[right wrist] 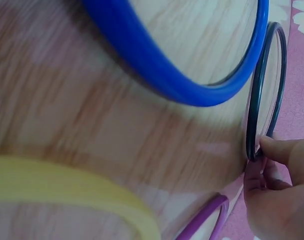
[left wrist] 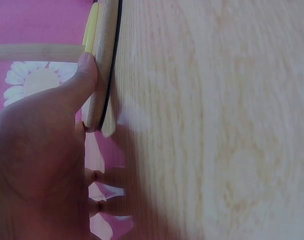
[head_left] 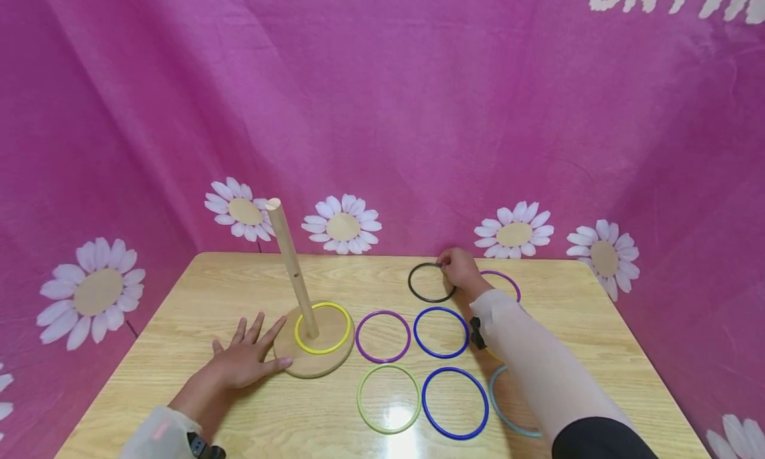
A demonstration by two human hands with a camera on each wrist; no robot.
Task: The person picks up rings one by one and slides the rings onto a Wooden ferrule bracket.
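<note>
At the back of the table my right hand [head_left: 461,268] pinches the near right edge of a black ring [head_left: 431,283]. The right wrist view shows thumb and fingers on the black ring [right wrist: 252,115]. My left hand [head_left: 244,359] lies with fingers spread at the left side of a round wooden base [head_left: 317,365], its thumb touching the rim. From this base rises a wooden post [head_left: 291,266], which leans in the head view. A yellow ring [head_left: 349,326] lies on the base around the post. In the left wrist view, the left thumb [left wrist: 84,75] rests against the base.
Several rings lie flat: purple [head_left: 357,343], lime green [head_left: 360,406], blue [head_left: 467,336] and another blue [head_left: 487,406]. Under or beside my right arm are a purple ring [head_left: 517,289], a partly hidden yellow ring [right wrist: 106,190] and a grey-blue ring [head_left: 499,409]. A pink flowered cloth [head_left: 382,147] hangs behind.
</note>
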